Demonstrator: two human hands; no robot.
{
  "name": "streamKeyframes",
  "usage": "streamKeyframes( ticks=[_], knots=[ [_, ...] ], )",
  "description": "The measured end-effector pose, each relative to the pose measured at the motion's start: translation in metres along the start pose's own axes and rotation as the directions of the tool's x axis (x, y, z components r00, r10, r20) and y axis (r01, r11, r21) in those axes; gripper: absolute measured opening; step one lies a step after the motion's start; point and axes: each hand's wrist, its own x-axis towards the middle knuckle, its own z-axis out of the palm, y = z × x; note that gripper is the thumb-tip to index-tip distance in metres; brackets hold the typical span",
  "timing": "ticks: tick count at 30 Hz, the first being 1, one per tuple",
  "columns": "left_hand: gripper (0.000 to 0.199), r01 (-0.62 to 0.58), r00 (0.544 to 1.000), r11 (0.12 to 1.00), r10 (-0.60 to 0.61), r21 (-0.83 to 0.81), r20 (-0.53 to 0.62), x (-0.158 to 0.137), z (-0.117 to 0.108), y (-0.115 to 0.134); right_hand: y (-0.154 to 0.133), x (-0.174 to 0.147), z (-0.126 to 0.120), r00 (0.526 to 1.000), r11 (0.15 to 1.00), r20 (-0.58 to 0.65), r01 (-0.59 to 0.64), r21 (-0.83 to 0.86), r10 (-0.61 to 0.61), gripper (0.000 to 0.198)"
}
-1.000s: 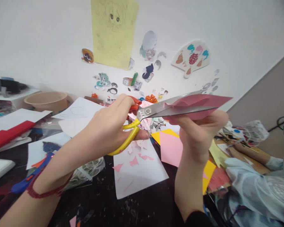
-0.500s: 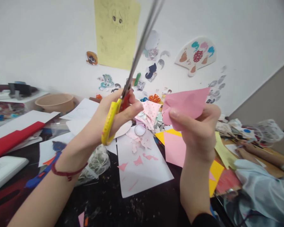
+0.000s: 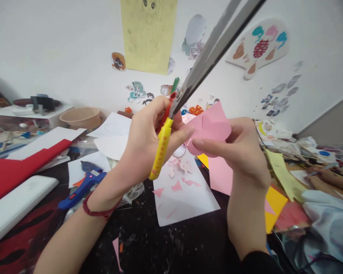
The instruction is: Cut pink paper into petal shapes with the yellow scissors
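Observation:
A pair of scissors [image 3: 162, 152] with yellow and red handles is hooked on my left hand [image 3: 141, 139], its long metal blades slanting up to the right. The thumb of that hand also reaches the left edge of a pink piece of paper [image 3: 213, 123]. Holding the paper from the right, my right hand [image 3: 247, 156] has its thumb on the near face and its other fingers mostly hidden. The paper has a rounded, lobed edge and some creases. Below both hands, a white sheet [image 3: 188, 207] carries several pink scraps [image 3: 176, 186].
A blue glue gun [image 3: 84, 187] and a white oblong box [image 3: 23, 203] lie left, near a tan bowl [image 3: 80, 118]. Pink [image 3: 220, 176] and yellow sheets [image 3: 276, 199] lie right. Another person's hand [image 3: 321, 186] is at the far right. A wall with stickers stands behind.
My left hand has come over to the pink paper, its thumb now at the edge. The scissors have tipped to the right, and the paper has turned. The camera view has shifted somewhat.

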Motion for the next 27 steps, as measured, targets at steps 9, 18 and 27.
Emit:
streamKeyframes(
  ticks=[9, 18, 27],
  knots=[
    [0.035, -0.137, 0.971, 0.989, 0.145, 0.056, -0.188, 0.001, 0.011, -0.003, 0.006, 0.005, 0.006, 0.991, 0.999, -0.128, -0.014, 0.051, 0.021, 0.025],
    [0.036, -0.064, 0.967, 0.998, 0.056, -0.021, -0.249, -0.005, 0.018, -0.009, 0.011, 0.01, 0.01, 0.987, 0.992, -0.16, 0.005, 0.127, 0.015, 0.024],
    [0.034, 0.0, 0.996, 0.989, 0.014, 0.15, -0.093, 0.005, 0.002, -0.007, 0.01, 0.008, -0.001, 0.967, 0.997, -0.241, 0.08, -0.003, -0.078, 0.024]
  ],
)
